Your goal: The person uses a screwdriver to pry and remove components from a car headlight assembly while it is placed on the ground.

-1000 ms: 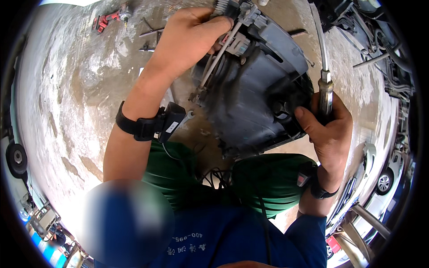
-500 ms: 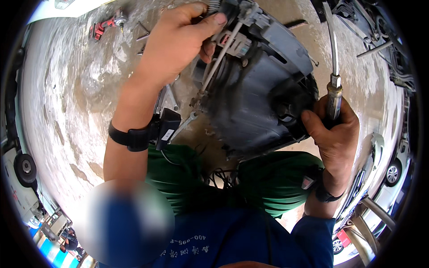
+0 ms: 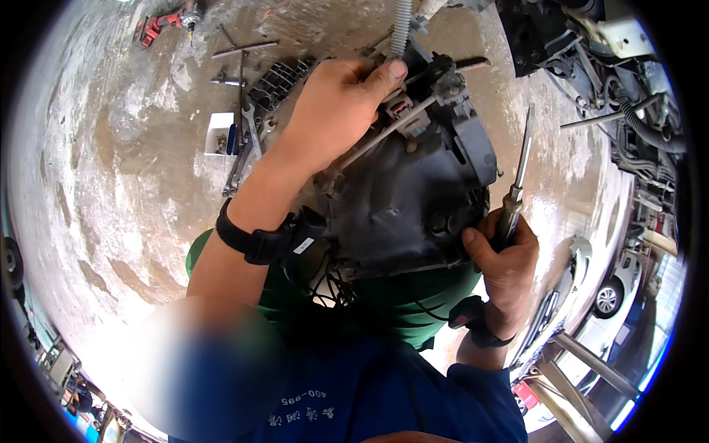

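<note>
A black plastic vehicle assembly with a metal rod across its upper left lies over my lap. My left hand is closed on its upper end beside a grey corrugated hose, thumb on top, fingertips partly hidden. My right hand is closed around a screwdriver, its shaft pointing up, with my thumb by the assembly's right edge.
Wrenches, a small white box, a black segmented tray and a red cordless tool lie on the stained floor. Vehicle parts crowd the upper right. A white car stands at right.
The assembly has shifted down over my knees. My left hand has moved down and right; my right hand with the screwdriver has moved down and left. More floor tools now show.
</note>
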`<state>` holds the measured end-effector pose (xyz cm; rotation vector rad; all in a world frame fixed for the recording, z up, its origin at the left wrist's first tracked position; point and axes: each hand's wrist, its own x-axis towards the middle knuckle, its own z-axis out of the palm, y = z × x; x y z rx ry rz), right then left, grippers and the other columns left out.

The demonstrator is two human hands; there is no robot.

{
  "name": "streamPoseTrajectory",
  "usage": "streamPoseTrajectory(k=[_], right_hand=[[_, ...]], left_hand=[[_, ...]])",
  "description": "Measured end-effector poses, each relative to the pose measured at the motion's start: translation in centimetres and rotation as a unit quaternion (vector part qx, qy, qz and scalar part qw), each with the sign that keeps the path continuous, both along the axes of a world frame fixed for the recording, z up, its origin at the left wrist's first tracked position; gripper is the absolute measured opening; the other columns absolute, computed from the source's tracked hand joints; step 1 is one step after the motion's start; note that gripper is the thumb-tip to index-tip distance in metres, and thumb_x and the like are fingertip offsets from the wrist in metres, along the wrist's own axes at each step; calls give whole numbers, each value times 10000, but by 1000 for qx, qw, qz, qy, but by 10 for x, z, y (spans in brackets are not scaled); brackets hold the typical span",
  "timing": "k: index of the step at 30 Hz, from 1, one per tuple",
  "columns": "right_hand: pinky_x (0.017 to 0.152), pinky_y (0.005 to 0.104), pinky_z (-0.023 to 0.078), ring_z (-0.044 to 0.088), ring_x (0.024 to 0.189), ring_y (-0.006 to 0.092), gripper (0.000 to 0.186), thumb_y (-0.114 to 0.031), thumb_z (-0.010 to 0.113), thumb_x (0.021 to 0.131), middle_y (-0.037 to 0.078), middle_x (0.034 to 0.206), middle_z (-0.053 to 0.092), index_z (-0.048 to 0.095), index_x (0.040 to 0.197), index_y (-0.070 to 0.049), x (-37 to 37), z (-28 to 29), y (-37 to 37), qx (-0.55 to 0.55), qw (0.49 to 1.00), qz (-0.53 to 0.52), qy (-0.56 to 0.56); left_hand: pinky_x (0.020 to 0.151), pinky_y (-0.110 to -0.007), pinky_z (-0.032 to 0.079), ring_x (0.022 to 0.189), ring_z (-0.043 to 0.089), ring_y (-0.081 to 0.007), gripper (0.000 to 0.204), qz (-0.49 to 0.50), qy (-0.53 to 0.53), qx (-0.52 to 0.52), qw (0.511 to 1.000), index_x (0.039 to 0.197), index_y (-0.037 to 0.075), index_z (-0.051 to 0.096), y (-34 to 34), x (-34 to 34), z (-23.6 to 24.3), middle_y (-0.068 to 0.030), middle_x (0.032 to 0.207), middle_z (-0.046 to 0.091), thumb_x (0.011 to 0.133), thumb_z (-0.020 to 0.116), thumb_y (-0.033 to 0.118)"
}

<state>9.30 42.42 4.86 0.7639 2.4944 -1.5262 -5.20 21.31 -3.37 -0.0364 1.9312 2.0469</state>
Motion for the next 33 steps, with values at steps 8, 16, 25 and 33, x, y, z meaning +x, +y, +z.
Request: streamPoseTrajectory(k=[8,16,25,33], right_hand=[[507,204,316,400,555,41,244,-42,763,775,-46,634,480,521,742,-58,1,2,-1,39,999,-13,-34],[522,224,312,377,574,38,266,-64,755,794,-60,611,446,504,706,-60,5,8,-14,41,996,10,-84],[619,233,436,520,665,89,327,-54,682,797,64,760,615,611,1096,59,17,46,-11,180,979,93,-17],[666,262,486,634,704,158,393,8,644,758,132,855,681,637,1150,1,2,91,-23,316,928,198,-18]], left_hand=[[508,-235,343,544,408,-55,488,3,33,-32,999,856,-22,661,13,-7,-10,35,626,488,931,621,458],[516,-254,336,552,398,-68,526,-31,56,-34,997,817,1,645,8,-8,-5,18,600,482,949,564,504],[496,-310,298,519,354,-90,586,-35,63,-54,996,707,-23,583,8,-14,-5,12,538,392,938,572,515],[518,-332,309,557,321,-121,601,-13,63,-15,998,668,-37,523,15,-14,-10,-26,533,354,943,573,496]])
